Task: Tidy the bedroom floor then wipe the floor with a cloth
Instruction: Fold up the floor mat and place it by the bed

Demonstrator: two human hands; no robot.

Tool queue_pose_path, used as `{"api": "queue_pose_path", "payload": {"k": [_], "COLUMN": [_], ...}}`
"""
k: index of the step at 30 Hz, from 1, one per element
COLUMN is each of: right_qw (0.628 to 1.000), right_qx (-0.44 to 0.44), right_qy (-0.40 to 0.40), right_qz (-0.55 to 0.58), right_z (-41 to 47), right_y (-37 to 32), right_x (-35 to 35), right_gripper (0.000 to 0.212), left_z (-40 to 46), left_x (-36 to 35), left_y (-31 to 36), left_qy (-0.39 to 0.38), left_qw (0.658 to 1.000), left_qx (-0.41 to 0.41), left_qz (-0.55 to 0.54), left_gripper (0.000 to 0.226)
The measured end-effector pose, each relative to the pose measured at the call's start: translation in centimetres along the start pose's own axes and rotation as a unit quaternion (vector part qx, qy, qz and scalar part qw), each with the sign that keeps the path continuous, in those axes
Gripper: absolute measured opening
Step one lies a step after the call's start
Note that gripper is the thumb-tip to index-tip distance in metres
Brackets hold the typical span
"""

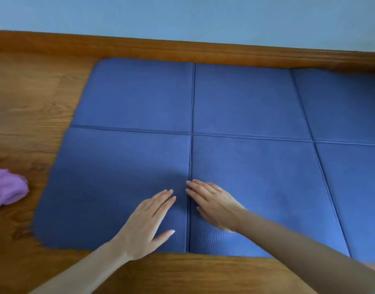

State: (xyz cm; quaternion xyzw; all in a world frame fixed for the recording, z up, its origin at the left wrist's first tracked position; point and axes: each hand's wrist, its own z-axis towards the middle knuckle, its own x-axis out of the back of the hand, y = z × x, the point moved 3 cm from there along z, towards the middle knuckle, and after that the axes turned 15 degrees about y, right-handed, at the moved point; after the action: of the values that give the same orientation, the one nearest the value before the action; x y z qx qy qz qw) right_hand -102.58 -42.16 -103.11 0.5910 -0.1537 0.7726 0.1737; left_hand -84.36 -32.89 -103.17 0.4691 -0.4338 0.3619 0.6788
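Both hands lie flat on the blue mat [140, 98], fingers straight and together, gripping nothing: the left hand [148, 221] presses the panel at about 7 o'clock of the nearest crease crossing, the right hand [212, 205] the panel at 5 o'clock of it, with the long crease running between their fingertips. The step in hand looks like handling the mat as part of tidying, either smoothing it flat or readying it to fold; I cannot tell which. To do it well, keep the palms spread and the pressure even on both sides of the crease, work along the moulded fold lines, not across them, and, if folding, lift from the near edge so the panels hinge cleanly and the ribbed foam does not kink. The mat should be light and springy, so it may creep on the smooth boards under a sideways push. The purple cloth [7, 187], needed for wiping, lies bunched on the wooden floor [33, 98] at 9 o'clock, near the mat's left edge but apart from it, untouched. At 12 o'clock the mat's far edge meets the wooden skirting board [182, 49], above which rises a pale blue wall [182, 15]. The wiping is not yet begun.
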Motion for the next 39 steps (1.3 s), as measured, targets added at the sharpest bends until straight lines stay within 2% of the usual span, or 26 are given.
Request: {"api": "queue_pose_path", "payload": {"k": [4,8,12,15,25,30,33,36,39], "right_qw": [0.996,0.995,0.996,0.997,0.998,0.995,0.989,0.981,0.974], "right_qx": [-0.081,-0.095,-0.083,-0.072,-0.028,-0.035,-0.068,-0.116,-0.154], "right_qy": [0.022,-0.006,-0.006,-0.005,0.027,0.08,0.114,0.14,0.158], "right_qz": [0.023,-0.007,-0.032,-0.03,-0.05,-0.054,-0.061,-0.07,-0.053], "right_z": [-2.3,-6.3,-9.0,-9.2,-8.2,-8.1,-9.5,-11.5,-12.4], "right_y": [-2.2,-2.8,-2.9,-3.2,-2.9,-3.1,-3.1,-2.9,-3.0], "right_x": [0.6,1.4,1.3,1.0,1.8,3.4,3.7,4.8,8.1], "right_gripper": [0.057,0.061,0.081,0.087,0.084,0.068,0.062,0.064,0.057], "left_z": [-0.1,0.6,0.9,0.9,1.3,0.0,-0.6,-1.4,-2.8], "left_x": [-0.5,-1.7,-1.4,-0.9,0.4,1.1,1.9,4.1,7.1], "left_y": [1.5,2.3,2.1,2.5,4.3,6.6,6.9,6.1,7.5], "left_qy": [-0.061,-0.111,-0.132,-0.165,-0.121,-0.149,-0.141,-0.134,-0.127], "left_qw": [0.992,0.979,0.974,0.97,0.949,0.943,0.936,0.955,0.96], "left_qx": [-0.084,-0.138,-0.143,-0.14,-0.249,-0.215,-0.191,-0.082,-0.032], "left_qz": [0.069,0.097,0.115,0.107,0.15,0.206,0.258,0.254,0.249], "left_gripper": [0.084,0.099,0.102,0.099,0.091,0.083,0.091,0.107,0.094]}}
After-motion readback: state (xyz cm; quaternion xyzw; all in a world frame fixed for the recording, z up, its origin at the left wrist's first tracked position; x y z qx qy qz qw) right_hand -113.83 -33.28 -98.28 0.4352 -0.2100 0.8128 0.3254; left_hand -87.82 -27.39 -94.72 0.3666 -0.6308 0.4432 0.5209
